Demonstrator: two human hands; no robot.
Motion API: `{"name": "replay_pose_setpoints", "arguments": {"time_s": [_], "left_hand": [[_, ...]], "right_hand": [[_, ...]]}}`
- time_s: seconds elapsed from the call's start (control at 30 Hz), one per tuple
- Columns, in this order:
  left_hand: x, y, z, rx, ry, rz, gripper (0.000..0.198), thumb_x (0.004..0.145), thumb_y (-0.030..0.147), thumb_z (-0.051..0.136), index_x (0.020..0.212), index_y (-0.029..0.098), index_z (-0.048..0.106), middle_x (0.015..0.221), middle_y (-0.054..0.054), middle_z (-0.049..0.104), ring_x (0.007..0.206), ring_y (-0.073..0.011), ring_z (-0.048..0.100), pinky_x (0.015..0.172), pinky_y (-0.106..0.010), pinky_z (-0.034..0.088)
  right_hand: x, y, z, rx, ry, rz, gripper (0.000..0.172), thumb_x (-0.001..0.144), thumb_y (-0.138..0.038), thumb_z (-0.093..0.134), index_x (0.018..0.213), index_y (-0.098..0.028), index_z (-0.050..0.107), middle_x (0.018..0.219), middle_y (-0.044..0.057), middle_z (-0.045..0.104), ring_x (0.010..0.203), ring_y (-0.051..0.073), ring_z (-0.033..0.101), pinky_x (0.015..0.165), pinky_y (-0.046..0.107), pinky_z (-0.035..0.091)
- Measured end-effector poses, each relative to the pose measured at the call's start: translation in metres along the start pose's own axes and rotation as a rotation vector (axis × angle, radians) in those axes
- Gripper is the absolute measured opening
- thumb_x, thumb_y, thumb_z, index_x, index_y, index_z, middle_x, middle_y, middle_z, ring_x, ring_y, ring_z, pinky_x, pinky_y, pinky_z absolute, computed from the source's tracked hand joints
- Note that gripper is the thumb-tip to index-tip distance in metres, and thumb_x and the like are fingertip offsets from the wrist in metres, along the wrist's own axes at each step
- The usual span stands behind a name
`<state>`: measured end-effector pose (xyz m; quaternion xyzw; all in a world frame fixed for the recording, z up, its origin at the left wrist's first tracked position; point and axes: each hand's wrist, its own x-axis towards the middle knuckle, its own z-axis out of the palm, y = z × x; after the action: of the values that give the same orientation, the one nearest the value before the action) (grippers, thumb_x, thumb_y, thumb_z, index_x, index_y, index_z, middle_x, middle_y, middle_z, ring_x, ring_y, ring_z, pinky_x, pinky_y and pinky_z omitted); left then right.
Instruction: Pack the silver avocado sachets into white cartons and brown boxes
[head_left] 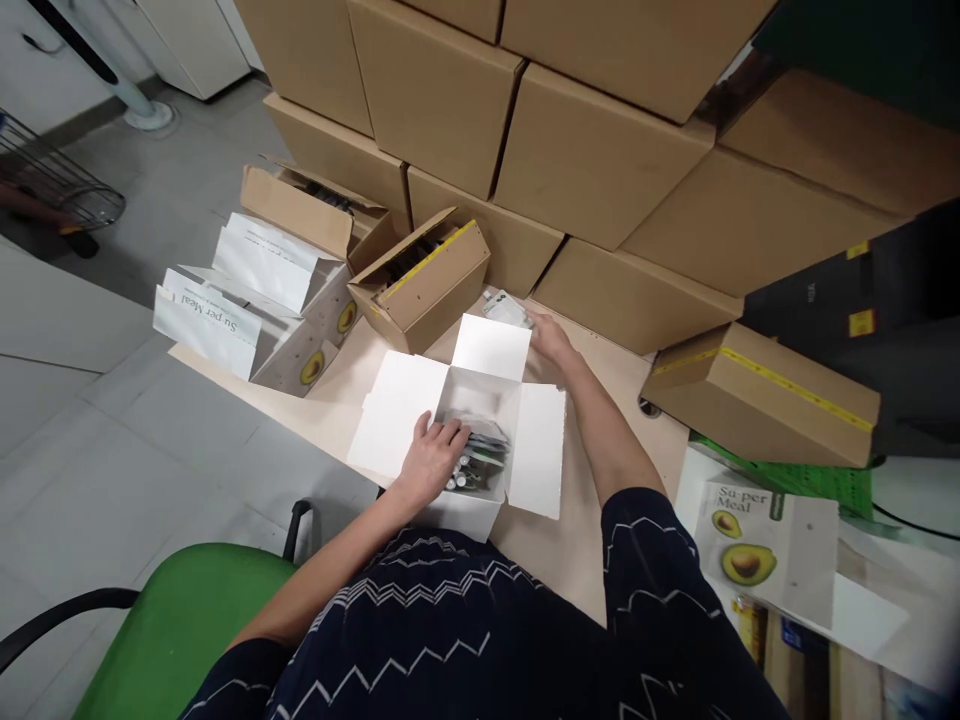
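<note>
Left hand is inside the open white box, over its left rim, fingers bent onto the flat packets; can't tell whether it's pinching one or just resting. Right hand reaches past the box's far side, fingertips at the right edge of a pale flat pouch on the table; grip hidden, can't confirm it has hold. Pouch lies just beyond the box's far flap, near the base of the stacked brown cartons. Box sits at the table's near edge, right against the person's front, flaps folded outward. Inside: packets stacked toward the far/right part, small white caps nearer the body. Left of the pouch: open brown carton with yellow strip, dark contents. Further left: two white printed boxes, flaps up, avocado print on the side, with another open brown carton behind. Right end: brown carton with yellow strip, tilted. Green chair at lower left.
</note>
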<state>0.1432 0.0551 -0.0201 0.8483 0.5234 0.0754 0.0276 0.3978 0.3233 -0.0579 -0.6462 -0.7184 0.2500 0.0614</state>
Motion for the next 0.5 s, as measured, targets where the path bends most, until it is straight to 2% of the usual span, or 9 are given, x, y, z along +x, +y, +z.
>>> {"name": "replay_pose_setpoints", "arguments": {"time_s": [0.07, 0.13, 0.23, 0.3, 0.4, 0.5], "left_hand": [[-0.001, 0.000, 0.000, -0.006, -0.011, -0.002, 0.039, 0.094, 0.009, 0.044, 0.126, 0.021, 0.062, 0.124, -0.010, 0.068, 0.098, -0.0232, 0.065, 0.109, -0.051, 0.036], [-0.002, 0.000, 0.001, -0.005, -0.014, -0.007, 0.039, 0.094, 0.010, 0.045, 0.126, 0.021, 0.062, 0.126, -0.010, 0.068, 0.099, -0.0227, 0.064, 0.110, -0.051, 0.036], [-0.003, -0.001, 0.003, 0.003, -0.012, -0.015, 0.038, 0.095, 0.012, 0.046, 0.127, 0.022, 0.062, 0.128, -0.010, 0.067, 0.099, -0.0219, 0.064, 0.111, -0.051, 0.035], [-0.004, -0.001, 0.004, 0.008, -0.017, -0.016, 0.038, 0.095, 0.012, 0.045, 0.128, 0.023, 0.062, 0.129, -0.010, 0.067, 0.099, -0.0216, 0.064, 0.111, -0.051, 0.034], [-0.004, 0.000, 0.002, 0.012, -0.032, -0.011, 0.039, 0.095, 0.011, 0.045, 0.128, 0.023, 0.062, 0.129, -0.009, 0.067, 0.100, -0.0219, 0.064, 0.111, -0.051, 0.035], [-0.004, -0.001, 0.002, 0.006, -0.039, -0.008, 0.040, 0.094, 0.008, 0.045, 0.128, 0.021, 0.062, 0.128, -0.010, 0.068, 0.100, -0.0227, 0.064, 0.110, -0.052, 0.034]], "right_hand": [[0.017, -0.005, 0.010, -0.193, -0.141, -0.044, 0.069, 0.090, -0.035, 0.060, 0.155, -0.025, 0.041, 0.165, 0.013, 0.027, 0.147, 0.036, 0.031, 0.117, 0.049, 0.029], [0.030, -0.011, 0.019, -0.276, -0.217, -0.053, 0.075, 0.091, -0.043, 0.061, 0.159, -0.030, 0.033, 0.169, 0.012, 0.014, 0.152, 0.039, 0.018, 0.119, 0.054, 0.022], [0.038, -0.012, 0.034, -0.268, -0.252, -0.043, 0.079, 0.089, -0.047, 0.064, 0.159, -0.028, 0.032, 0.168, 0.015, 0.014, 0.151, 0.040, 0.018, 0.117, 0.055, 0.022], [0.032, -0.005, 0.046, -0.231, -0.229, -0.058, 0.071, 0.092, -0.042, 0.060, 0.156, -0.023, 0.037, 0.167, 0.018, 0.018, 0.150, 0.039, 0.019, 0.115, 0.054, 0.024], [0.007, 0.011, 0.062, -0.231, -0.184, -0.086, 0.057, 0.098, -0.032, 0.051, 0.152, -0.018, 0.043, 0.167, 0.019, 0.019, 0.151, 0.037, 0.017, 0.115, 0.051, 0.023], [-0.030, 0.029, 0.070, -0.298, -0.202, -0.070, 0.056, 0.098, -0.032, 0.049, 0.152, -0.018, 0.043, 0.166, 0.016, 0.022, 0.151, 0.037, 0.017, 0.118, 0.052, 0.020]]}}
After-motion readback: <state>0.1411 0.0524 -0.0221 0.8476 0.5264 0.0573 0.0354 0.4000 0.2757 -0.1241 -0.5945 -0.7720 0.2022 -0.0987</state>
